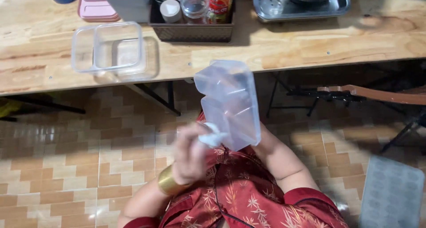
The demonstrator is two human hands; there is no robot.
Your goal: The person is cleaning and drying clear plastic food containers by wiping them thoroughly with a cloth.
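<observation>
A clear plastic container (pixel 230 101) with compartments is held up over my lap, tilted toward me. My left hand (pixel 190 153), blurred and wearing a gold bangle, is shut on a white cloth (pixel 212 137) and presses it against the container's near left edge. My right hand (pixel 265 143) grips the container from behind on its right side, and its fingers are mostly hidden by the plastic.
A second clear container (pixel 108 48) sits on the wooden table (pixel 310 41) near its edge. Behind it are a dark basket (pixel 191 32) of jars, a pink box (pixel 95 8) and a metal tray (pixel 301 10). A chair (pixel 377 95) and a grey mat (pixel 390 192) are on the tiled floor to the right.
</observation>
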